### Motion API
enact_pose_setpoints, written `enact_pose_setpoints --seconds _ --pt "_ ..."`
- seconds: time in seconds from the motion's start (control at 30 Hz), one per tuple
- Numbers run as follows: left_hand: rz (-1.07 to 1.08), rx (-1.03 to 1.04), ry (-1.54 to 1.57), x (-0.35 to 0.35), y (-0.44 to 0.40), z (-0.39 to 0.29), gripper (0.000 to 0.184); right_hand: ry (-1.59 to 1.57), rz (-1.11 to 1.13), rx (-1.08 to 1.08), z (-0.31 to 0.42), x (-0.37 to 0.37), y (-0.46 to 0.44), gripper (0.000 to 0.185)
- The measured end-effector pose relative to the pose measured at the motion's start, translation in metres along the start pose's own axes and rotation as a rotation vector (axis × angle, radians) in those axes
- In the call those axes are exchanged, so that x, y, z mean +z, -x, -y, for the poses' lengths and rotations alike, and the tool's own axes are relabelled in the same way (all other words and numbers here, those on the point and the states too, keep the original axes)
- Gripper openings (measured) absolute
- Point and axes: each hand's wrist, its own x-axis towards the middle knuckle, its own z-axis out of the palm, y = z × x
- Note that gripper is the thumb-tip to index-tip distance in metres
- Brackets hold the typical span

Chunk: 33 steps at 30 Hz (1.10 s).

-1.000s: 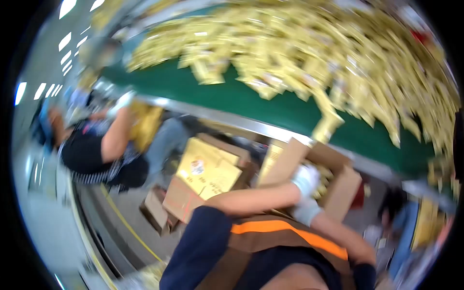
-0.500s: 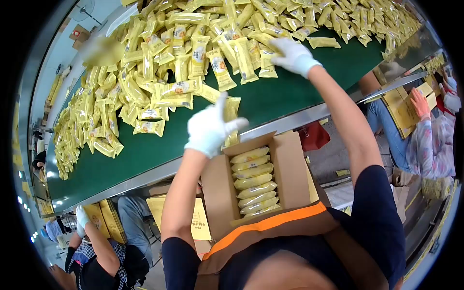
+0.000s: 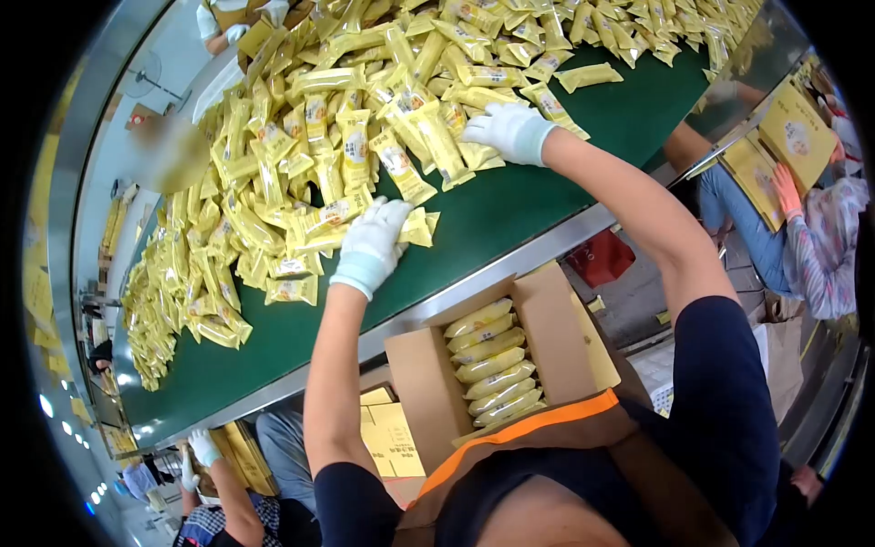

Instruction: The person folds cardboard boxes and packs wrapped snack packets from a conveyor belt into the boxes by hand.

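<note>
My left hand (image 3: 372, 244), in a white glove, is closed over a yellow snack packet (image 3: 419, 228) at the near edge of the pile. One end of that packet sticks out to the right of my fingers. Farther right, my gloved right hand (image 3: 506, 130) lies on the pile with its fingers stretched out, touching packets; its fingertips are partly hidden among them. Below both hands stands an open cardboard box (image 3: 553, 324). Inside it, a row of yellow packets (image 3: 494, 366) lies side by side.
A green conveyor belt (image 3: 492, 228) with a metal edge carries the large pile of packets. Co-workers sit left and right, with yellow cartons (image 3: 793, 137) on the right. A red bag (image 3: 600, 259) is beyond the box, and flat yellow cardboard (image 3: 390, 442) lies left of it.
My left hand has gone from raised with the thumb apart to closed over a packet on the belt. My right hand has shifted left across the pile. The camera view has tilted slightly.
</note>
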Motion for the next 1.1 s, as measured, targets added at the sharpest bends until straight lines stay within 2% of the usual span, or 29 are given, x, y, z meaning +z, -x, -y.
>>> enact_pose_setpoints --seconds 0.07,0.13,0.2,0.27,0.33,0.4,0.43,0.47,0.5,0.53,0.57,0.6,0.63,0.67,0.73,0.83,0.87,0.93,1.03,1.1 --pt "0.134 -0.06 -0.114 -0.02 0.001 -0.02 0.056 -0.018 0.217 0.122 0.02 -0.019 -0.007 0.03" --pt "0.104 -0.149 -0.019 -0.023 0.016 -0.03 0.054 -0.083 0.38 0.224 0.041 -0.031 0.001 0.037" --pt "0.023 -0.223 0.053 -0.018 0.03 -0.035 0.052 -0.135 0.287 0.246 0.054 -0.027 0.019 0.04" --pt "0.01 -0.404 0.07 -0.015 0.042 -0.036 0.056 -0.521 0.092 0.358 0.046 -0.024 0.038 0.053" --pt "-0.067 -0.45 0.155 -0.014 0.054 -0.032 0.061 -0.573 -0.08 0.536 0.037 -0.029 0.051 0.058" --pt "-0.274 -0.396 0.208 -0.002 0.058 -0.035 0.061 -0.372 -0.111 0.472 0.04 -0.044 0.053 0.065" --pt "-0.214 -0.517 0.181 -0.008 0.053 -0.045 0.061 -0.227 -0.068 0.362 0.042 -0.044 0.043 0.066" --pt "-0.236 -0.505 0.212 0.001 0.051 -0.042 0.062 -0.112 -0.167 0.215 0.041 -0.026 0.038 0.062" --pt "-0.354 -0.471 0.128 0.012 0.05 -0.043 0.062 -0.027 -0.19 0.12 0.038 -0.001 0.033 0.061" --pt "-0.298 -0.541 0.127 0.009 0.05 -0.044 0.064 -0.125 -0.081 0.109 0.046 -0.003 0.023 0.058" --pt "-0.135 -0.613 0.224 -0.015 0.047 -0.049 0.069 -0.107 -0.161 0.12 0.045 0.003 0.023 0.052" --pt "-0.113 -0.612 0.217 -0.023 0.048 -0.052 0.066 -0.171 -0.142 0.097 0.024 0.03 0.024 0.044" --pt "-0.151 -0.634 0.207 -0.006 0.048 -0.057 0.062 -0.23 -0.202 -0.014 0.004 0.053 0.035 0.036" --pt "-0.173 -0.629 0.222 0.006 0.047 -0.056 0.059 -0.268 -0.253 -0.061 -0.004 0.06 0.047 0.034" --pt "-0.084 -0.637 0.328 0.001 0.049 -0.052 0.054 -0.381 -0.146 0.041 0.001 0.052 0.057 0.037" --pt "-0.05 -0.559 0.367 0.011 0.047 -0.042 0.054 -0.063 0.068 -0.008 0.041 0.001 0.071 0.057" --pt "-0.046 -0.523 0.36 0.011 0.047 -0.041 0.054 -0.036 -0.008 -0.074 0.043 0.003 0.079 0.064" --pt "-0.118 -0.436 0.233 0.01 0.054 -0.049 0.056 0.037 -0.123 -0.139 0.058 -0.018 0.089 0.067" --pt "-0.249 -0.408 0.164 0.016 0.06 -0.067 0.06 0.021 -0.264 0.194 0.065 -0.023 0.102 0.072" --pt "-0.238 -0.418 0.15 0.018 0.061 -0.073 0.061 -0.129 -0.118 0.315 0.064 -0.006 0.112 0.071"
